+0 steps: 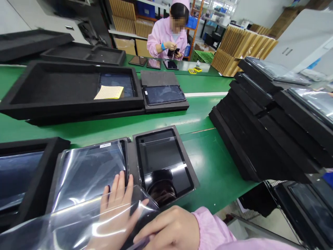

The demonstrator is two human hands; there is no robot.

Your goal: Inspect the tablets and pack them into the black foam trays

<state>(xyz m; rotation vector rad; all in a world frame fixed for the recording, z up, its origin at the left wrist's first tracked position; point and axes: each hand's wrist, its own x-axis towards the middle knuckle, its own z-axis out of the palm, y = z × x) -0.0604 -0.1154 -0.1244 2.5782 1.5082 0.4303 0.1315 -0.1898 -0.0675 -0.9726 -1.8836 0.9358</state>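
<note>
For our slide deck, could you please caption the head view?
Left hand spread over a film-covered tablet, right hand at a clear sheet, beside another tablet on dark foam.

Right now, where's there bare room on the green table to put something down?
The biggest bare patch of glossy green table lies between the black rectangular tablet and the stack of black foam trays. A thinner strip runs behind that tablet. The left is crowded: the bare left hand is over a film-covered tablet, beside a thick black foam tray.
</note>
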